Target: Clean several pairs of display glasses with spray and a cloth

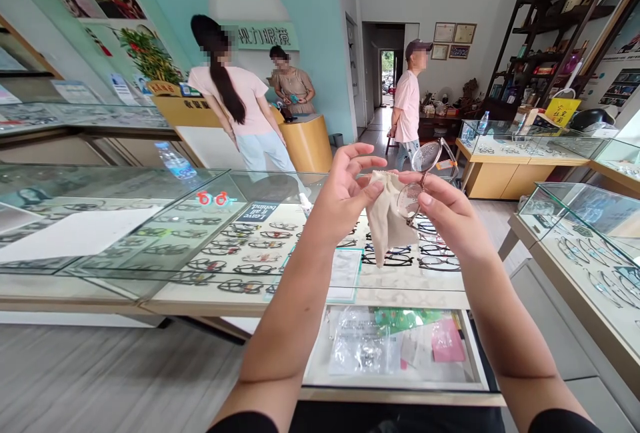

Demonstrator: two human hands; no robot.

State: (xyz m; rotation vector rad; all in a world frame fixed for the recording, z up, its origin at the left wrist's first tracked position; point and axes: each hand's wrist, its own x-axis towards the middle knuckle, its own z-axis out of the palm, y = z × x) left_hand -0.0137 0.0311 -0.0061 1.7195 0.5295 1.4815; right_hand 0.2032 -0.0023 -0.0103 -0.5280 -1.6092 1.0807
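Note:
Above the glass counter, my left hand (349,188) pinches a beige cleaning cloth (386,223) between thumb and fingers, its other fingers raised. The cloth hangs down in folds. My right hand (447,210) grips a pair of round, thin-rimmed eyeglasses (410,200) near the lower lens, with the thumb in front. The glasses are turned on their side, one lens above the other, temples pointing right. The lower lens lies against the cloth's right edge; whether cloth is behind it I cannot tell.
Beneath my hands is a glass display case (200,300) with rows of frames. An open drawer (395,393) below holds plastic bags and papers. A water bottle (175,161) and a white sheet (75,233) lie left. Several people stand beyond the counter. Another case (575,246) stands right.

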